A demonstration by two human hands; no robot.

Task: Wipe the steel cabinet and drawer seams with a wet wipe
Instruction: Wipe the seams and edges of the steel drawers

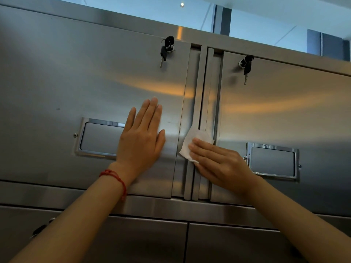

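- the right hand's fingers were laid nearly straight across the wet wipe, pressing it flat against the steel rather than clutching it; nothing was pinched.
- the wet wipe was seen under and just beyond those fingertips, spread over the vertical seam between the two doors, its upper edge left free.
- the left hand was held flat and released, palm against the left door, beside its recessed handle, gripping nothing.
- it was judged that the unpinched wipe could slip or bunch in the seam's groove, since only pressure held it.
- it was also judged that the keys hanging at the door's top edge could be snagged, should the wipe be carried upward.
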